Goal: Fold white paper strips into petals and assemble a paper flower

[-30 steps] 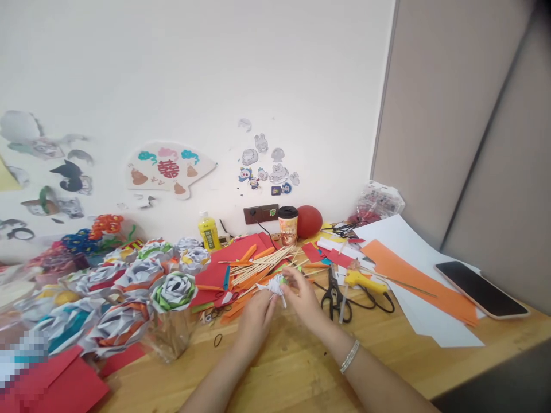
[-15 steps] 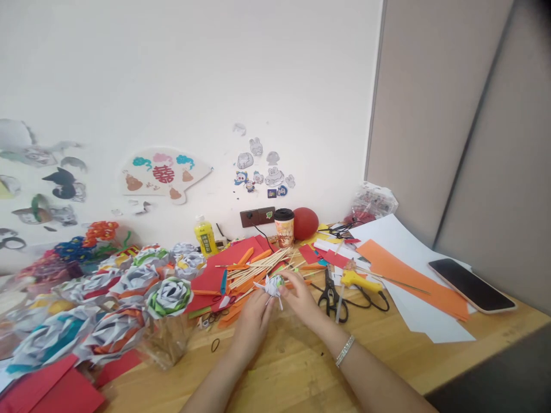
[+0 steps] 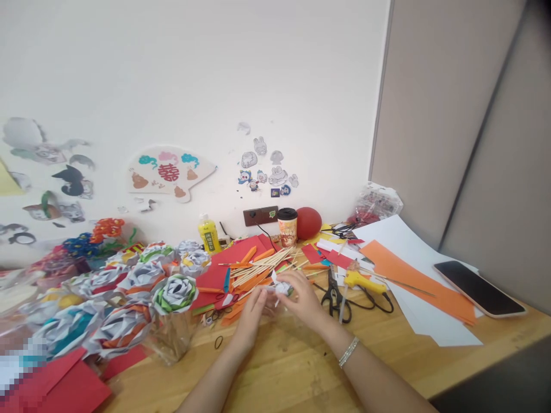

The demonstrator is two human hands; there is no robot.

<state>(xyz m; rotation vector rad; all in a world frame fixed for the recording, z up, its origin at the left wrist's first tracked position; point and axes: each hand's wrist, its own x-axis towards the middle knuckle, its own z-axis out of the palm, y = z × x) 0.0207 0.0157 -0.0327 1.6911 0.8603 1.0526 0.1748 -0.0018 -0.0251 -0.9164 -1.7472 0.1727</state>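
Note:
A small white folded-paper flower (image 3: 282,288) is held above the wooden table, in front of a pile of wooden sticks (image 3: 262,267). My right hand (image 3: 303,298) is closed around its right side, the fingers bent over the top. My left hand (image 3: 255,310) is closed at the flower's lower left, thumb up, pinching a folded paper tip; part of its fingers is hidden. To the right of my hands lie black scissors (image 3: 331,299) and a yellow hot glue gun (image 3: 365,282). Finished paper roses (image 3: 174,291) crowd the left side.
A lidded paper cup (image 3: 287,229), a red balloon (image 3: 309,222) and a yellow bottle (image 3: 209,235) stand by the wall. White sheets (image 3: 413,312), orange paper (image 3: 400,267) and a phone (image 3: 478,288) lie at right. Red paper (image 3: 64,384) lies at front left.
The paper flower has been turned in my hands, and my right fingers now curl further over it. The whole view has shifted slightly, so things appear a little further right.

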